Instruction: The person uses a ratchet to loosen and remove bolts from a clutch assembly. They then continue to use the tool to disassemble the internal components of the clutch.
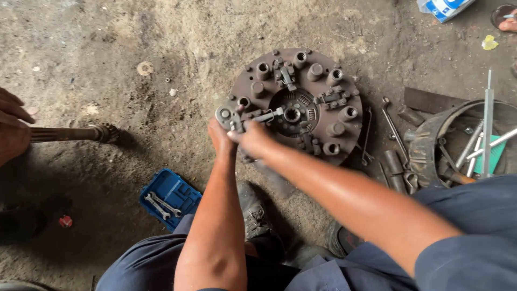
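Lying flat on the dirt floor (107, 64), the round clutch pressure plate (299, 102) sits just ahead of both hands, its near-left rim under them. It is rusty brown and grimy, ringed with short cylindrical spring cups and bolt heads, with a splined hub and release levers at its centre.

The right hand (253, 139) has its grip closed around the handle of a ratchet wrench (245, 118); the wrench's long axis runs from the round head at the left, over the plate's rim, rightward toward the hub. The left hand (219, 137) is just beside it on the left, fingers pressed up against the ratchet head; whether that grip wraps the head or only steadies it cannot be told. The two hands touch, and the right one is nearer the plate's centre.

Behind the left arm lies a blue tool case (172, 196) with two spanners. Right of the plate are a long wrench (393, 126), loose sockets and a metal tub (431, 145) of tools. Far left, another person's hand (13, 129) holds a splined shaft (70, 133).
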